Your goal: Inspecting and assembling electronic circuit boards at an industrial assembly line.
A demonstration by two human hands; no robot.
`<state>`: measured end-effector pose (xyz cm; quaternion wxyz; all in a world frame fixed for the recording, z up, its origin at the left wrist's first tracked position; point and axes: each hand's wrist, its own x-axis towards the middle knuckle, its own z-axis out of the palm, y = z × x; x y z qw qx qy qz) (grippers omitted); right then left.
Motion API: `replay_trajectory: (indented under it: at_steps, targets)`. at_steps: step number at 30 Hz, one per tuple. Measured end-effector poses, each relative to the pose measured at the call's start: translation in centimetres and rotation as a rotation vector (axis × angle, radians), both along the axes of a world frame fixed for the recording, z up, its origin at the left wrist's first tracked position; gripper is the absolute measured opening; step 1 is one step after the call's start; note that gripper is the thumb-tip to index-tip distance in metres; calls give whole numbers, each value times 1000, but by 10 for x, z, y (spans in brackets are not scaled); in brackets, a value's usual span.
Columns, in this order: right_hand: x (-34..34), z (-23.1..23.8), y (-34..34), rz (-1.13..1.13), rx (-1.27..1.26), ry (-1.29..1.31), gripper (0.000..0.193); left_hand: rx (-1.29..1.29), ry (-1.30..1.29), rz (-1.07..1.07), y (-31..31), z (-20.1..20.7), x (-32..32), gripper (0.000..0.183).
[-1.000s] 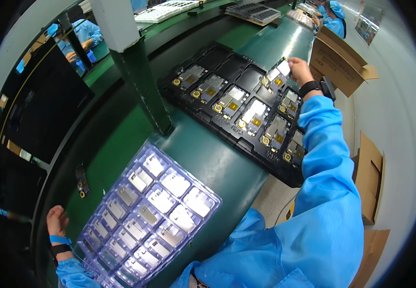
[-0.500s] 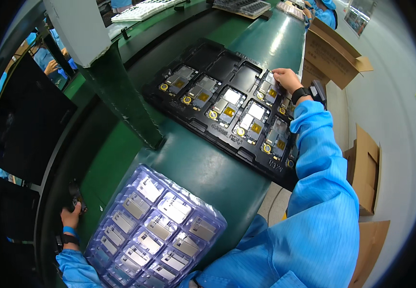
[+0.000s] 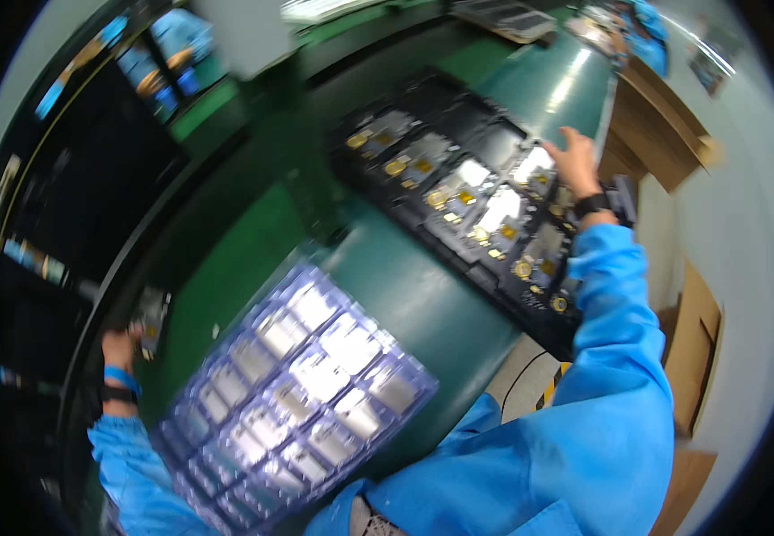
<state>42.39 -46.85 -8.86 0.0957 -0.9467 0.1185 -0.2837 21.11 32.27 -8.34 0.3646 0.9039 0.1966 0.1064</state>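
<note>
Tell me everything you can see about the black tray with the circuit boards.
The black tray looks like moulded plastic divided into rectangular pockets. Several hold circuit boards with silvery plates and round gold-coloured parts; some far pockets look empty. It lies flat, diagonally on the green surface. The right hand is at its right edge; blur hides whether they touch.

Right hand (image 3: 575, 167) at black tray (image 3: 455, 238); fingers (image 3: 568, 138) apart
</note>
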Motion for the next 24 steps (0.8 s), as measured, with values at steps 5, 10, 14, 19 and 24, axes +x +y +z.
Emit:
replay_trajectory:
  at_steps: [5, 10, 14, 19, 24]
  targets:
    - [-80, 111, 97, 572, 537, 15, 39, -532, -278, 326, -46, 112, -60, 29]
    - [-168, 146, 203, 1022, 711, 179, 24, -1088, -675, 207, -70, 134, -156, 25]
    - [-210, 137, 252, 1181, 421, 451, 14, -1264, -559, -139, -133, 124, -203, 33]
    - [-216, 92, 284, 1128, 100, 380, 21, -1204, -556, 51, -231, 117, -237, 52]
    - [-220, 76, 302, 987, 93, 274, 28, -1200, -514, 90, -269, 96, -239, 50]
